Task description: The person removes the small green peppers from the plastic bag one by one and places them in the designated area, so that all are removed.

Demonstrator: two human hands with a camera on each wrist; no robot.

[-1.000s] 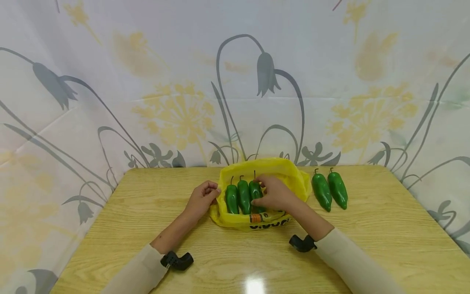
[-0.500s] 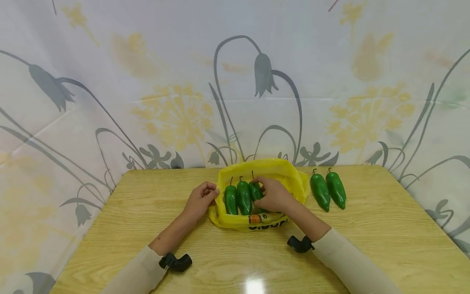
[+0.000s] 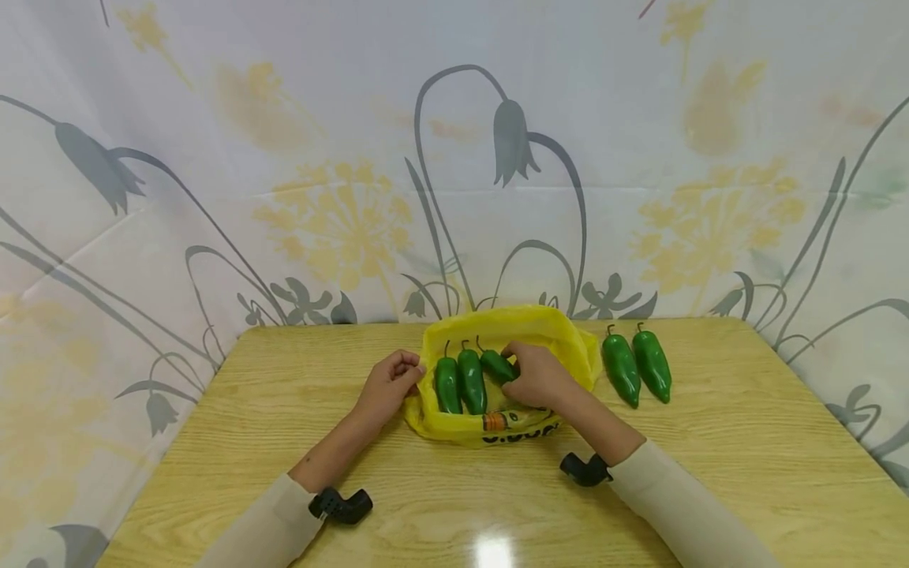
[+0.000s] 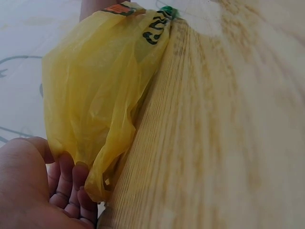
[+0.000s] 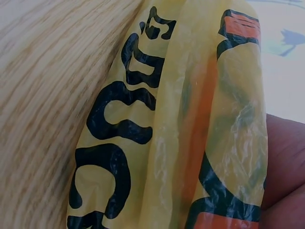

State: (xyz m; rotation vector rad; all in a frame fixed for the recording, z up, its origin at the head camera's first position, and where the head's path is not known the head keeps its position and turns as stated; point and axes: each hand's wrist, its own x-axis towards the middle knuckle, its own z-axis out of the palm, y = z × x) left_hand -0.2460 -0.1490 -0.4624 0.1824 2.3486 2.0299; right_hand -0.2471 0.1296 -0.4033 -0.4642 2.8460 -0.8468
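A yellow plastic bag [image 3: 454, 430] lies with its mouth spread wide, and green peppers are inside it. Two of them, a left pepper [image 3: 447, 385] and a middle pepper [image 3: 472, 380], lie side by side. My right hand [image 3: 543, 377] reaches inside and holds a third pepper [image 3: 497, 365], which is tilted with its stem to the upper left. My left hand [image 3: 389, 385] pinches the bag's left rim; in the left wrist view its thumb and curled fingers [image 4: 66, 176] are at the bag's edge [image 4: 97, 183]. In the right wrist view the printed bag side [image 5: 164, 119] hides most of the right hand [image 5: 286, 167].
Two more green peppers [image 3: 621, 369] [image 3: 652, 365] lie together on the wooden table [image 3: 738, 442], right of the bag. A flower-patterned cloth [image 3: 319, 158] hangs behind the table's back edge. Each wrist wears a black camera mount.
The third pepper has turned from nearly upright in view to a slant, its stem moving left and its lower end right, with my right hand on it. My left hand has stayed at the rim.
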